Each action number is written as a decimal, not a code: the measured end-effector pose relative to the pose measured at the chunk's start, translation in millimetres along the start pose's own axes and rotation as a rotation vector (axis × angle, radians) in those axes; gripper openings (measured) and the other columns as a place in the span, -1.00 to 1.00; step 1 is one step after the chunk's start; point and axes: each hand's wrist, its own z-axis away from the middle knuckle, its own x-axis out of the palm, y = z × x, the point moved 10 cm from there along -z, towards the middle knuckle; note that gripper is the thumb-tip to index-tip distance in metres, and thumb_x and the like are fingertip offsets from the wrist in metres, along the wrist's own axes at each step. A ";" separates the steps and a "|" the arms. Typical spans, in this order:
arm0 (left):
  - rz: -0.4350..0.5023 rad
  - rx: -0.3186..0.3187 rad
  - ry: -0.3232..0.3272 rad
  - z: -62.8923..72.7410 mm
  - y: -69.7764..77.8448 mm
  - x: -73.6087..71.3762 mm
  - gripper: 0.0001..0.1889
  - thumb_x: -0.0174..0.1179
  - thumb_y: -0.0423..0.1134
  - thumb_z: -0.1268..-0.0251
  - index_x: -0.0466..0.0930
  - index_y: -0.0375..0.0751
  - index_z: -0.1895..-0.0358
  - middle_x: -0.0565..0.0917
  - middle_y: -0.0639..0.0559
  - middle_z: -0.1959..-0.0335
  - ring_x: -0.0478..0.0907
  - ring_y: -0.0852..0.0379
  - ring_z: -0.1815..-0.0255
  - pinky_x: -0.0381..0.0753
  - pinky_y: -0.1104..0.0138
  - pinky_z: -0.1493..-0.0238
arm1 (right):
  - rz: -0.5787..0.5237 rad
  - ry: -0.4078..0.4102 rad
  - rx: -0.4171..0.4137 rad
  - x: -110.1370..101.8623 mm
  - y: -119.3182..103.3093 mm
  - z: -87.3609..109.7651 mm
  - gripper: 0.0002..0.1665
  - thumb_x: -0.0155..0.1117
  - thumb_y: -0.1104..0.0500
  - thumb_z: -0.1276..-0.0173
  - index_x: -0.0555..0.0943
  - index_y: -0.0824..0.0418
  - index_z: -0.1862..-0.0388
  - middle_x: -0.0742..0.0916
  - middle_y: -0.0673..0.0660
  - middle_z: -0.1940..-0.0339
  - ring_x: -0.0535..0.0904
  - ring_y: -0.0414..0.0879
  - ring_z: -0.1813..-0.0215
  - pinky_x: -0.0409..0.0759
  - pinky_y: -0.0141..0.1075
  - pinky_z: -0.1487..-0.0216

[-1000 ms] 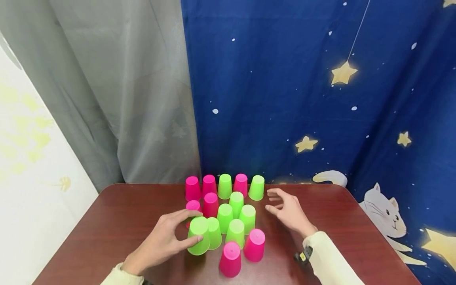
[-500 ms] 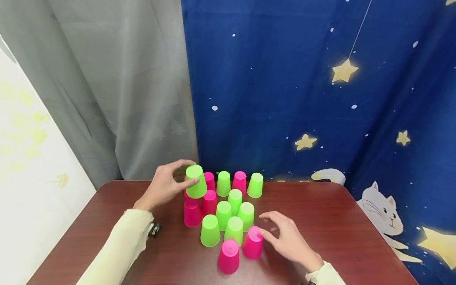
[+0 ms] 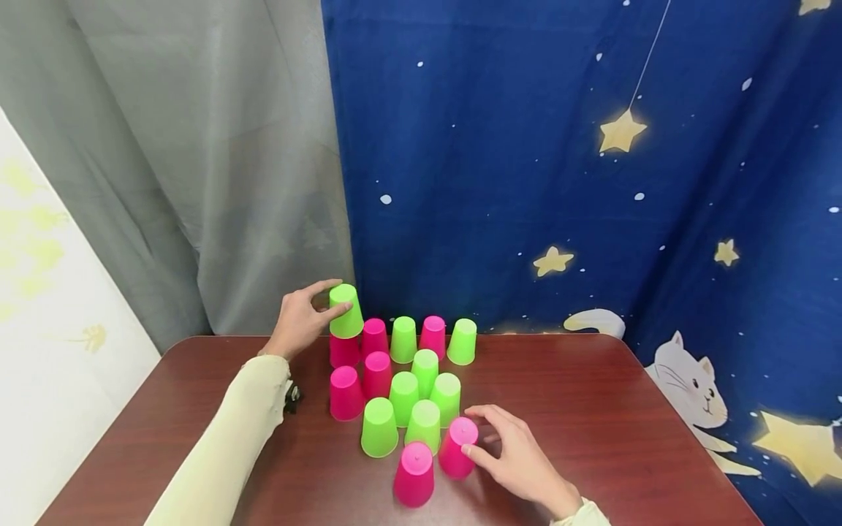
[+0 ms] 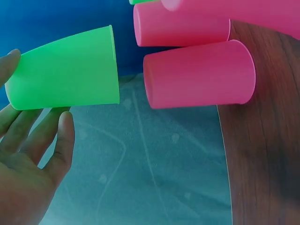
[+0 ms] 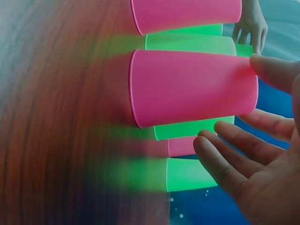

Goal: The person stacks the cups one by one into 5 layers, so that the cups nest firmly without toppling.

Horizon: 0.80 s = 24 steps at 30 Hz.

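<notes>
My left hand (image 3: 299, 321) holds an upside-down green plastic cup (image 3: 346, 310) between thumb and fingers at the far left of the table. Directly under it in the head view stands an upside-down pink cup (image 3: 344, 353). The left wrist view shows a gap between the green cup's rim (image 4: 115, 65) and that pink cup's base (image 4: 149, 84). At the near right, my right hand (image 3: 522, 464) has its thumb and index finger at the top of another pink cup (image 5: 192, 89), on opposite sides. Its other fingers are spread away from the cup.
Left of that cup stands a front pink cup (image 3: 414, 478). Several green cups, such as a near green cup (image 3: 379, 431), form the middle group. Two pink cups (image 3: 346, 394) are to their left. The back row runs along the table's (image 3: 592, 409) far edge, before the curtain (image 3: 500, 183).
My left hand has lifted the green cup from the near left and carried it to above the far-left pink cup. My right hand has come nearer, to the pink cup at the near right.
</notes>
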 end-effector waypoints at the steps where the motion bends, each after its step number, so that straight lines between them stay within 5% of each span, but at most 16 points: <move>1: -0.002 -0.004 -0.010 -1.5 0.5 2.9 -0.42 0.37 -0.01 -0.27 0.53 -0.09 -0.34 0.71 -0.24 -0.08 0.75 -0.16 0.06 0.76 0.05 0.04 | 0.001 0.001 -0.012 0.9 -1.2 0.4 -0.45 0.51 0.05 -0.23 0.56 0.08 -0.17 0.70 -0.10 0.02 0.69 -0.26 0.11 0.76 -0.32 0.08; 11: -0.056 -0.036 -0.105 -15.8 2.2 25.1 -0.40 0.31 -0.04 -0.34 0.45 -0.15 -0.40 0.65 -0.26 -0.19 0.62 -0.22 -0.15 0.68 -0.02 -0.12 | -0.019 0.006 -0.026 6.1 -3.9 2.5 -0.42 0.53 0.09 -0.19 0.56 0.09 -0.18 0.70 -0.13 0.04 0.64 -0.30 0.12 0.75 -0.32 0.09; 24: -0.069 -0.061 -0.109 -20.7 -1.1 29.3 -0.44 0.31 -0.09 -0.35 0.48 -0.19 -0.36 0.65 -0.28 -0.20 0.62 -0.25 -0.20 0.65 -0.02 -0.20 | -0.055 -0.013 -0.021 6.7 -3.5 2.3 -0.45 0.49 0.04 -0.24 0.58 0.06 -0.20 0.73 -0.10 0.01 0.66 -0.32 0.15 0.74 -0.35 0.10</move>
